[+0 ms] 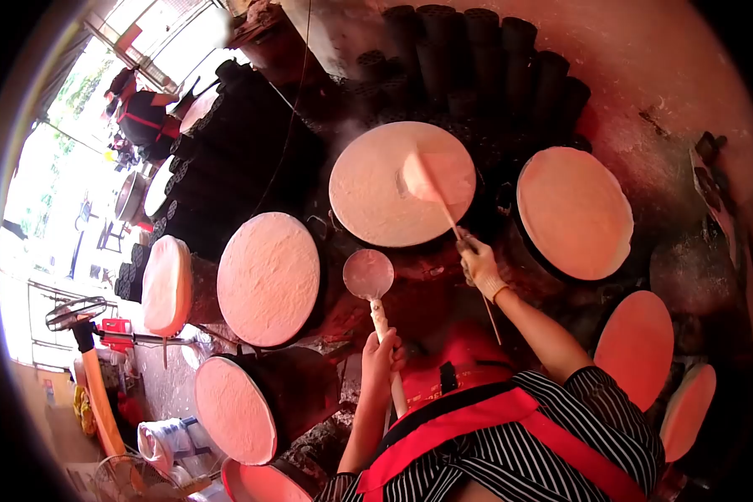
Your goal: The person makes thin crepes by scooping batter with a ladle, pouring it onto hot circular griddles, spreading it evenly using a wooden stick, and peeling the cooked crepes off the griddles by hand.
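My right hand (478, 266) is closed around the thin wooden handle of a flat paddle-like spreader (420, 177). The spreader's head lies on a large round sheet of pale batter (368, 188) covering the middle griddle, over a smoother patch on its right half. My left hand (381, 356) grips the pale, wrapped handle of a ladle (368, 274). Its round bowl is held below the middle griddle's front edge, apart from it; whether anything lies in the bowl I cannot tell. A similar sheet (574, 213) covers the griddle to the right.
More covered round griddles stand at left (268, 280), lower left (234, 410) and lower right (636, 351). Stacked black perforated briquettes (477, 67) line the back wall. A person in a dark top (142, 117) is at far upper left. A wooden-posted stand (96, 393) is at left.
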A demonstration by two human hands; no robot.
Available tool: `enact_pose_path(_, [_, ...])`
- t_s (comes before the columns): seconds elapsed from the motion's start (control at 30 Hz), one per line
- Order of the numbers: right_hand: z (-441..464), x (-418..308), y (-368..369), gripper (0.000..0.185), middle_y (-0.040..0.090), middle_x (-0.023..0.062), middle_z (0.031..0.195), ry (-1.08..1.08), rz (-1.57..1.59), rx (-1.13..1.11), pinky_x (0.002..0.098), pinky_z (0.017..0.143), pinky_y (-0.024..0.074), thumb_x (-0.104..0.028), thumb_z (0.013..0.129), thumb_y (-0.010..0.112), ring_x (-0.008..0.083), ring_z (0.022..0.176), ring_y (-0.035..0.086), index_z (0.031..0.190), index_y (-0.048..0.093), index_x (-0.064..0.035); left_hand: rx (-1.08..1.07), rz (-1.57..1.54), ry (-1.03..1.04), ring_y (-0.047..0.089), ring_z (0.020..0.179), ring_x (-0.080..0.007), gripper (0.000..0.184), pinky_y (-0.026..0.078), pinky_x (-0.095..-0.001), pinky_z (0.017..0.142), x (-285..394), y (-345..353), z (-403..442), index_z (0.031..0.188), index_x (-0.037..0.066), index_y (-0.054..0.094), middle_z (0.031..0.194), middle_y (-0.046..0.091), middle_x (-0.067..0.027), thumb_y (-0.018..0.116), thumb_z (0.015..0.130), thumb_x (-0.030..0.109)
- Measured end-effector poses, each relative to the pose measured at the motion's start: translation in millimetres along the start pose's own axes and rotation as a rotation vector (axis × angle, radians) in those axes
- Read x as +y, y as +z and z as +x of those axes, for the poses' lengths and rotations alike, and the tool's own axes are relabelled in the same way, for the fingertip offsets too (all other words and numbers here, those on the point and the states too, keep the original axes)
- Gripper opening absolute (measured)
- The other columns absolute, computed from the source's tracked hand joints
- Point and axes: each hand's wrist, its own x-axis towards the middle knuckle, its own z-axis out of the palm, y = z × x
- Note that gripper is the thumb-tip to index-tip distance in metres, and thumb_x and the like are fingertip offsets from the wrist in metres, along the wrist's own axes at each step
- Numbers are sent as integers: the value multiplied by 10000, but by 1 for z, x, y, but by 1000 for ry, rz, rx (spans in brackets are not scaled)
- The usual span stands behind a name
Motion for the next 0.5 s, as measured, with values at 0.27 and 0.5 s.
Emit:
enact_pose_path(0.27, [48,-47,-20,115,338,-67,483,-16,-143,-36,250,314,193,-249,906,559,53,342,289,927,592,-141,-50,115,-19,421,547,-59,128,294,-177,416,4,-4,5,904,101,447,706,430,18,544,925,181])
enact_pose_path(0.5, [-55,-30,-58,317,546,-97,769,48,-89,-199,170,396,239,-141,911,587,-12,461,308,1221,582,-77,-105,371,200,413,481,-68,159,338,-208,398,46,-3,93,827,88,442,649,424,21,499,937,187])
